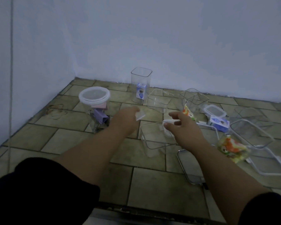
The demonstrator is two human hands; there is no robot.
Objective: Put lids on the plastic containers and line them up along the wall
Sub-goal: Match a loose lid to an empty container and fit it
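A clear white-edged plastic lid [140, 116] is being pinched by left hand [128, 118] and right hand [182, 125] — best levelled over the clear square plastic container [152, 140] beneath the fingers.

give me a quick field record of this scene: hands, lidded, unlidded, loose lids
left hand: holds small pale piece
right hand: pinches white item above near open container
lidded: round tub; small rectangular container
unlidded by wall: tall container
loose lid: floor, far right
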